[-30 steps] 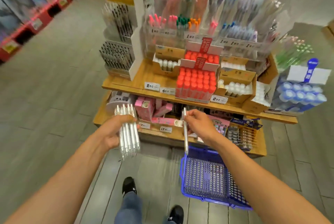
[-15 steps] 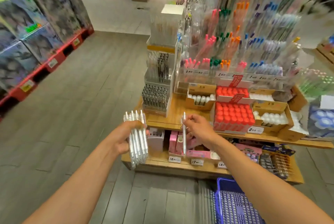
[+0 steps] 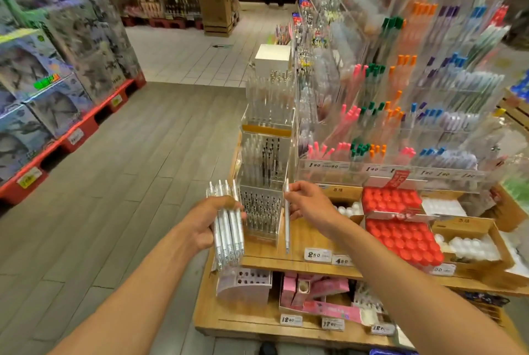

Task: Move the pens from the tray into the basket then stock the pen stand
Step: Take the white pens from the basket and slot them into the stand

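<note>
My left hand (image 3: 204, 221) grips a bundle of several white pens (image 3: 227, 228), held upright just left of the clear tiered pen stand (image 3: 264, 180). My right hand (image 3: 307, 203) pinches a single white pen (image 3: 287, 220) upright, right in front of the stand's lowest tier. That tier holds rows of pens with dark tips. The stand sits at the left end of the wooden shelf (image 3: 274, 254). Only a sliver of the blue basket (image 3: 389, 352) shows at the bottom edge.
Red-capped tubes in boxes (image 3: 400, 237) and white items in cardboard boxes (image 3: 469, 246) fill the shelf to the right. Clear racks of coloured pens (image 3: 386, 114) rise behind. Pink boxes (image 3: 315, 291) sit on the lower shelf. Stacked goods on red pallets (image 3: 57, 68) line the aisle's left side.
The view has lifted and swung left, so the basket dropped almost out of view. Both hands rose with their pens from the lower shelf to the pen stand's bottom tier.
</note>
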